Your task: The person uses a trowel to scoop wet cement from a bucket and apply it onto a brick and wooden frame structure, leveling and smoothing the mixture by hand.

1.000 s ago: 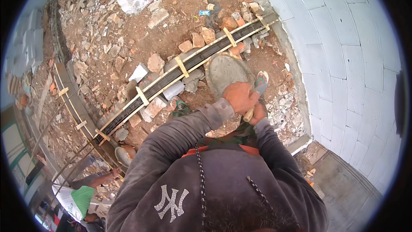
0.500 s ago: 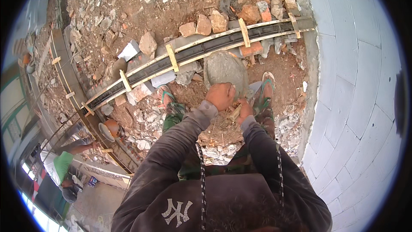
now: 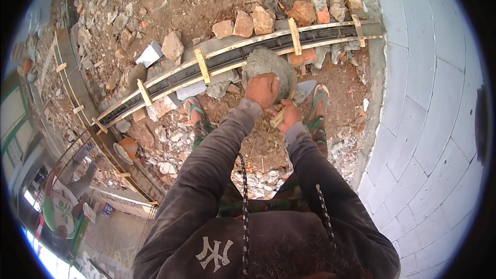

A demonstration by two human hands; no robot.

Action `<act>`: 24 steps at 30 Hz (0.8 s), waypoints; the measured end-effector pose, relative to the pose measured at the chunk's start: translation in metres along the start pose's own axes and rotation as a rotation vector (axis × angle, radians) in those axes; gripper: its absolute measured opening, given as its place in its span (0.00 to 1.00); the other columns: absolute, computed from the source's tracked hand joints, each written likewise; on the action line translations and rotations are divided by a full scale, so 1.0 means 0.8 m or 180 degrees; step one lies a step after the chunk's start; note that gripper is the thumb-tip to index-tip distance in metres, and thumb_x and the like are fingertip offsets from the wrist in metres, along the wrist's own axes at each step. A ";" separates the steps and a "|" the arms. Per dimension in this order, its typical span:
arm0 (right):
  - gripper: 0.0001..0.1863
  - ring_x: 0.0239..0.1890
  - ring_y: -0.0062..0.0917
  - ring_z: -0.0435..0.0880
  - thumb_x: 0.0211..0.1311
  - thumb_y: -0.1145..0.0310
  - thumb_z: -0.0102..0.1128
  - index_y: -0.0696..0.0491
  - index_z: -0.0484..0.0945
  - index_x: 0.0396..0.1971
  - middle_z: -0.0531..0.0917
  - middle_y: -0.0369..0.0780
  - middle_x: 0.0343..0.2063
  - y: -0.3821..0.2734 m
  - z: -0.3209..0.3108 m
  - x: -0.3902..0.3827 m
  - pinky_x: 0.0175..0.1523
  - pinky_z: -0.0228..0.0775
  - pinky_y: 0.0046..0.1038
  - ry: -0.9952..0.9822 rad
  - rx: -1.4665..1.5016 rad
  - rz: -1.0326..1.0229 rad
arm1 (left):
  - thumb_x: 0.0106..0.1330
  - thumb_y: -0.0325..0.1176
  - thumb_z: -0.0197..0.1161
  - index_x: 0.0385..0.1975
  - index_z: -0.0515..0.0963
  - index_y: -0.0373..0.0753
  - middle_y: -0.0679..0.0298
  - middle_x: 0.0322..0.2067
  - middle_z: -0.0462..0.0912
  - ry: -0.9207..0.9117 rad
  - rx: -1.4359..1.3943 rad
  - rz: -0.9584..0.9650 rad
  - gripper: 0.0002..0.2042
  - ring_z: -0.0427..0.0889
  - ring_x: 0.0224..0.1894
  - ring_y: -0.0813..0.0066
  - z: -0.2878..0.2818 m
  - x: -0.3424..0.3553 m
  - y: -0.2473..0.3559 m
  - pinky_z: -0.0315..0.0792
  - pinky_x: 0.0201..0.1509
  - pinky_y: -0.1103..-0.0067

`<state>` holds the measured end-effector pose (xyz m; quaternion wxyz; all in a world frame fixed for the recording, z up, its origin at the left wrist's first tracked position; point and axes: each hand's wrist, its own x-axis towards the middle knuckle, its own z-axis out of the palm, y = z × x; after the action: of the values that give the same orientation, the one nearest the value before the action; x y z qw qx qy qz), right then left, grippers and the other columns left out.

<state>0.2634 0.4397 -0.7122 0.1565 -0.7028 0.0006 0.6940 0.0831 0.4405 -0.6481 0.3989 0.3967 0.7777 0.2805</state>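
Head view is showing the left hand [image 3: 262, 90] clasping the near rim of a round pan [image 3: 290, 83], while the right hand [image 3: 289, 115], just to its right, is gripping the handle of a trowel [image 3: 306, 88] whose blade is pointing forward beside the pan. Compared with half a second ago, both hands are reaching farther from the body, and the pan is lying farther forward too. Its grey mortar [image 3: 266, 63], directly ahead of the left hand, is now overlapping the dark channel of the wooden formwork [image 3: 230, 65] more deeply. Sandalled feet are standing on either side of the hands.
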 end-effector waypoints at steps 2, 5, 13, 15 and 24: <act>0.07 0.32 0.33 0.80 0.64 0.72 0.62 0.56 0.73 0.36 0.75 0.41 0.29 0.004 0.011 -0.008 0.47 0.87 0.45 -0.0028 -0.0076 -0.0001 | 0.74 0.38 0.56 0.38 0.82 0.36 0.44 0.36 0.84 0.0058 -0.0077 0.0034 0.12 0.82 0.43 0.39 -0.008 -0.002 -0.005 0.74 0.48 0.54; 0.07 0.32 0.32 0.80 0.64 0.71 0.62 0.56 0.73 0.38 0.76 0.41 0.31 0.017 0.031 -0.022 0.45 0.86 0.43 -0.0171 0.0076 -0.0138 | 0.75 0.39 0.55 0.44 0.84 0.39 0.47 0.37 0.85 0.0316 -0.0251 0.0094 0.13 0.83 0.43 0.40 -0.022 -0.016 -0.013 0.75 0.49 0.55; 0.12 0.33 0.31 0.80 0.66 0.70 0.63 0.56 0.71 0.43 0.75 0.41 0.32 0.061 0.110 -0.065 0.47 0.85 0.41 -0.0028 -0.0029 -0.0071 | 0.79 0.39 0.53 0.47 0.83 0.40 0.47 0.36 0.86 0.0429 -0.0455 -0.0294 0.13 0.85 0.41 0.44 -0.073 -0.028 -0.079 0.77 0.46 0.61; 0.13 0.34 0.33 0.80 0.66 0.71 0.62 0.57 0.70 0.45 0.75 0.43 0.34 0.080 0.125 -0.069 0.47 0.85 0.42 -0.0046 0.0006 -0.0019 | 0.79 0.39 0.53 0.46 0.83 0.40 0.47 0.36 0.86 0.0400 -0.0389 -0.0349 0.13 0.85 0.41 0.45 -0.085 -0.033 -0.095 0.77 0.45 0.62; 0.15 0.41 0.39 0.80 0.69 0.71 0.56 0.59 0.66 0.50 0.72 0.47 0.45 0.147 0.176 -0.078 0.47 0.85 0.44 -0.0070 0.0216 0.0364 | 0.78 0.40 0.55 0.45 0.84 0.41 0.47 0.36 0.87 0.0268 -0.0308 -0.0564 0.13 0.87 0.39 0.49 -0.139 -0.062 -0.135 0.78 0.44 0.63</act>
<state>0.0984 0.3453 -0.6751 0.1404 -0.6883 0.0626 0.7090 -0.0349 0.3283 -0.6515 0.4079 0.2944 0.8113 0.2978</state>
